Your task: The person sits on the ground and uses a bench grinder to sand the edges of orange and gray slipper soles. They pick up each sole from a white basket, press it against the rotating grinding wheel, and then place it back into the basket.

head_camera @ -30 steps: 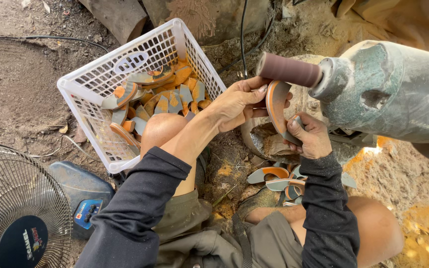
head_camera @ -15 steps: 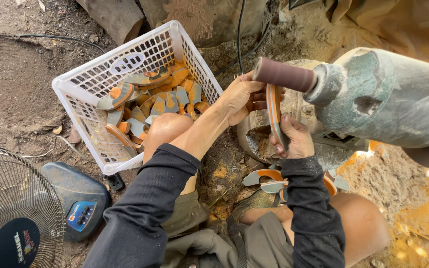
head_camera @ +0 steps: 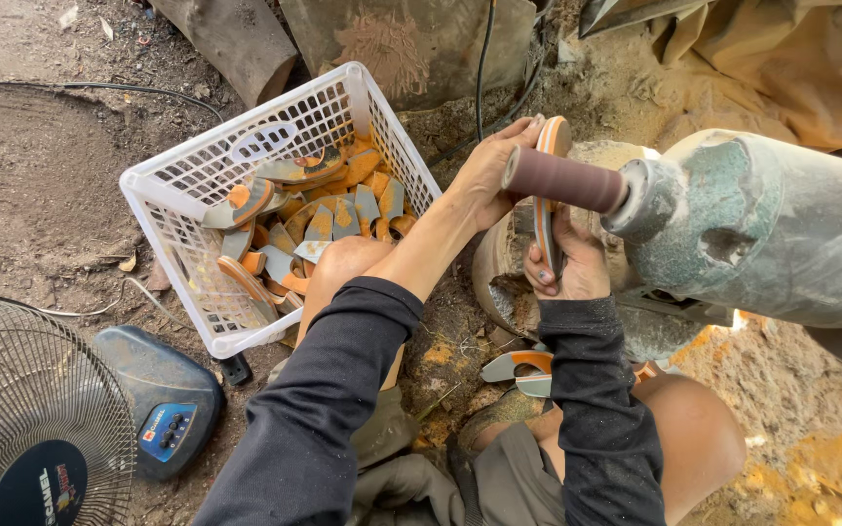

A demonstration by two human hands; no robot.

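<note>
**Curved piece held edge-on against the sanding drum**

Head view: both hands clamp one thin, curved orange-and-grey piece [head_camera: 545, 209], and it stands nearly upright, its long axis running from the left hand [head_camera: 487, 175] at the top end down to the right hand [head_camera: 565, 268] at the bottom end. The left fingers pinch the upper tip; the right fingers wrap the lower part from below. The piece crosses the brown sanding drum [head_camera: 565, 180] at roughly a right angle, touching or just beside it; the exact contact is hidden behind the drum. The drum sticks out leftward from a dusty grey-green motor housing [head_camera: 762, 229], so the drum's axis lies level while the piece's runs up and down. Both hands sit equally close to the drum, one above it, one below.

A white slotted plastic basket [head_camera: 172, 175] stands on the dirt ground just left of the left forearm, partly filled with many similar orange-and-grey pieces piled loosely. A few more such pieces [head_camera: 516, 365] lie on the ground between the knees. A floor fan [head_camera: 31, 429] stands at the lower left corner of the view.
</note>
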